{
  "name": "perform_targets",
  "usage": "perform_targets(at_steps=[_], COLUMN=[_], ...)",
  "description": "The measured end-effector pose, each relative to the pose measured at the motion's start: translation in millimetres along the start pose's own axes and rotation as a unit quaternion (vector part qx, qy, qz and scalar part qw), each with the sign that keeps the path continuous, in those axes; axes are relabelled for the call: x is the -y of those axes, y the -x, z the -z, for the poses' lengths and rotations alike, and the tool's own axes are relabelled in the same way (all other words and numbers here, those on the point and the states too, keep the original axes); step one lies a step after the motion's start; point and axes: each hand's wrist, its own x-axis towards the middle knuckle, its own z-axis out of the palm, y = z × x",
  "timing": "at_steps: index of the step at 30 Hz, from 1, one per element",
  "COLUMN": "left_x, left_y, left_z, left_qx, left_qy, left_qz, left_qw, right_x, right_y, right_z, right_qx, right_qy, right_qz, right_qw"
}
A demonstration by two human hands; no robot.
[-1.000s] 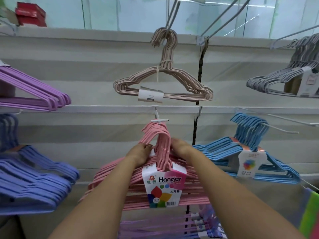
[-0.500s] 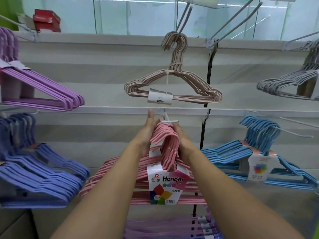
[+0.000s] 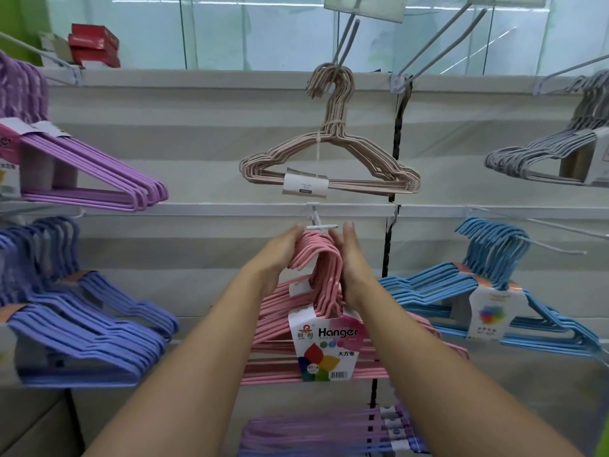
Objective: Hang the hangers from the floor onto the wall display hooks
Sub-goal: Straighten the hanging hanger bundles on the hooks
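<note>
A pack of pink hangers point(image 3: 316, 328) with a white "Hanger" label sits in front of me, its bunch of hook tops raised to just below the tip of a white wall display hook point(image 3: 321, 225). My left hand point(image 3: 276, 258) presses against the left side of the hook tops with fairly straight fingers. On the right side my right hand point(image 3: 354, 268) holds the hook necks, fingers pointing up. More pink hangers hang behind the pack on the same hook.
Beige hangers point(image 3: 329, 169) hang directly above. Purple hangers point(image 3: 89, 173) and violet-blue hangers point(image 3: 82, 328) fill the left, blue hangers point(image 3: 487, 291) and grey ones point(image 3: 553, 153) the right. Lilac packs point(image 3: 316, 433) hang below. A long bare hook point(image 3: 547, 239) juts out at right.
Both hands have lifted the pink pack upward, from well under the white hook to its tip. My hands shifted from the hook necks up to the hook tops.
</note>
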Motion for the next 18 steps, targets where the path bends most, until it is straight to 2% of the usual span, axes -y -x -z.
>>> perform_targets(at_steps=[4, 10, 13, 18], left_x=[-8, -17, -10, 0], left_y=[16, 40, 29, 17], left_z=[-8, -23, -23, -33], left_qx=[0.024, -0.015, -0.028, -0.097], left_qy=[-0.004, 0.026, 0.025, -0.03], left_qz=[-0.02, -0.055, -0.034, -0.06], left_qw=[1.0, 0.998, 0.999, 0.993], right_x=[-4, -15, -13, -14], right_y=[15, 18, 10, 3], right_z=[-4, -24, -28, -30], right_qx=[-0.016, -0.084, -0.107, -0.112], right_qy=[0.005, 0.121, 0.135, 0.126], right_qz=[0.079, 0.159, 0.176, 0.178], right_qw=[0.997, 0.976, 0.969, 0.969])
